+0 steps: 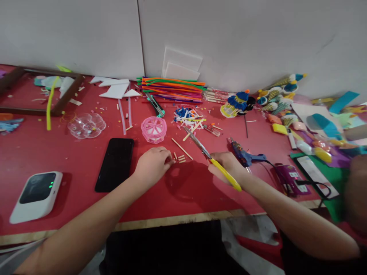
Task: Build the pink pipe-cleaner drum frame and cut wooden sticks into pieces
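Observation:
My right hand is closed around yellow-handled scissors, their blades pointing up and to the left over the red table. My left hand rests low on the table with curled fingers and the fingertips pinched together. Whatever lies between those fingertips is too small to make out. Just beside them are several short cut pieces of wooden stick. A longer wooden stick lies between the two hands, a little farther back. Behind it is a pile of white, blue and orange cut bits.
A black phone and a white device lie left. Behind my hands are a pink round container, a green cutter knife and bundled pipe cleaners. A blue glue gun with a cable lies right, before crafted figures.

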The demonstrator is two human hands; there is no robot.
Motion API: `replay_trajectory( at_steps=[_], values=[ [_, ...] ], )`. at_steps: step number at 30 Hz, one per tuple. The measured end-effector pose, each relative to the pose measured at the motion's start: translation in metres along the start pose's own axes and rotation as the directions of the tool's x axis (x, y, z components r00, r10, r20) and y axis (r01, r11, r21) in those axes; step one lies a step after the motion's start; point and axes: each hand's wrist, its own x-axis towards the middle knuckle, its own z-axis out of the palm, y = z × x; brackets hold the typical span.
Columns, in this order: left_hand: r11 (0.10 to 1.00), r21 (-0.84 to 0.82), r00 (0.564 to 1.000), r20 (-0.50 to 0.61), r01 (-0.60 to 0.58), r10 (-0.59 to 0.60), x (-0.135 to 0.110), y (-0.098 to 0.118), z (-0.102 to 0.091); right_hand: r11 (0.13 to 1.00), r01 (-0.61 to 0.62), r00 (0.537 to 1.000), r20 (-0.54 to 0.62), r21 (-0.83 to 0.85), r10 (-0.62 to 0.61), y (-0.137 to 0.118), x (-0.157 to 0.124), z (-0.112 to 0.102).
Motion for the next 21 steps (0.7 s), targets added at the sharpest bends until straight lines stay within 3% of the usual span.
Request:
replay_trajectory(
  at_steps=[4,8,11,13,16,21],
  values=[
    [0.999,0.028,0.997,0.061,0.036,-0.038,0.002,-0.002,-0.001,0.998,-0.008,1.0,-0.008,0.064,0.009,-0.005,-0.006,0.011],
    [0.996,0.024,0.995,0.05,0.088,-0.089,0.003,-0.004,-0.001,0.997,-0.025,1.0,0.013,0.073,0.024,-0.008,-0.008,0.013],
    [0.995,-0.063,0.995,-0.053,0.077,-0.08,0.003,-0.004,-0.001,0.999,-0.048,0.999,0.022,-0.01,0.048,-0.009,-0.007,0.011],
    [0.978,-0.21,0.985,-0.167,0.012,-0.048,0.001,-0.003,-0.002,0.993,-0.07,0.998,-0.002,-0.098,0.07,-0.012,-0.007,0.01],
    [0.881,-0.468,0.965,-0.255,-0.07,-0.059,-0.001,0.0,-0.002,0.976,-0.097,0.995,-0.032,-0.194,0.092,-0.018,-0.01,0.01],
    [0.623,-0.78,0.953,-0.235,-0.067,-0.192,-0.001,0.003,0.001,0.965,-0.088,0.996,-0.04,-0.247,0.081,-0.029,-0.013,0.013]
  ],
)
